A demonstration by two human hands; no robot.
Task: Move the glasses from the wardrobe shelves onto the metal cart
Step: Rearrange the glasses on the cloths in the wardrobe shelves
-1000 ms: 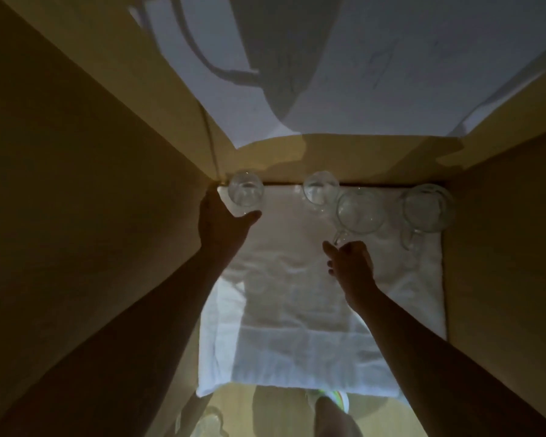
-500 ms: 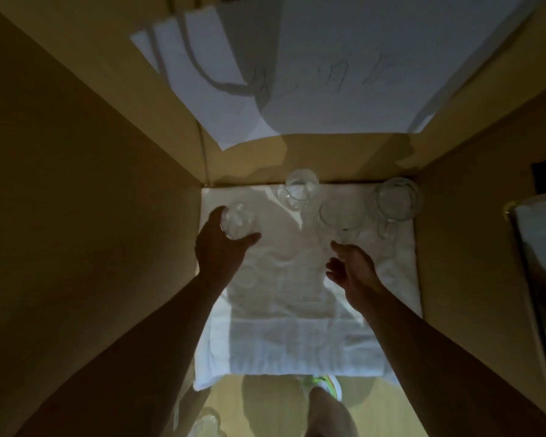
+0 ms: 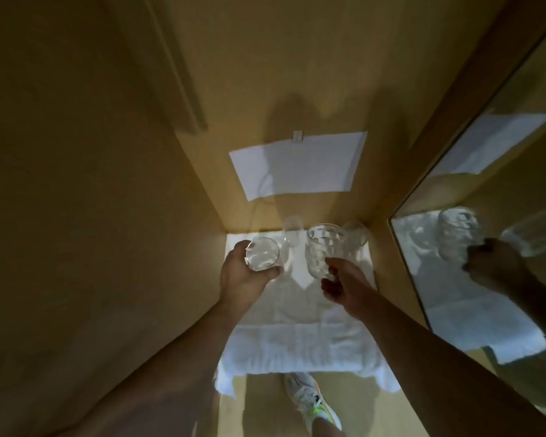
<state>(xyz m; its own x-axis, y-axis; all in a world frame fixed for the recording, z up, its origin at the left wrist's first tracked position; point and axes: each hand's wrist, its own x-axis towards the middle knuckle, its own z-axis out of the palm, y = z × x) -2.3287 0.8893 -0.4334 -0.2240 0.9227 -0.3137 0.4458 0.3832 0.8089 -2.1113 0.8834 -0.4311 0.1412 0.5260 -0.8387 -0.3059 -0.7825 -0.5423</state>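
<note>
Inside the wooden wardrobe a white towel covers the shelf. My left hand grips a small clear tumbler, lifted above the towel's back left part. In my right hand is a taller clear glass mug, held by its lower side and raised off the towel. Two more clear glasses stand at the back of the shelf: a slim one in the middle and a wider one at the right. The metal cart is out of view.
The wardrobe's left wall and back wall close the shelf in. A white sheet of paper hangs on the back wall. A mirror panel on the right reflects the towel and hands. My shoe shows below the shelf edge.
My right hand has taken hold of the glass mug and lifted it. My left hand has kept its tumbler and drawn it toward me. The camera has pulled back, bringing the mirror into view.
</note>
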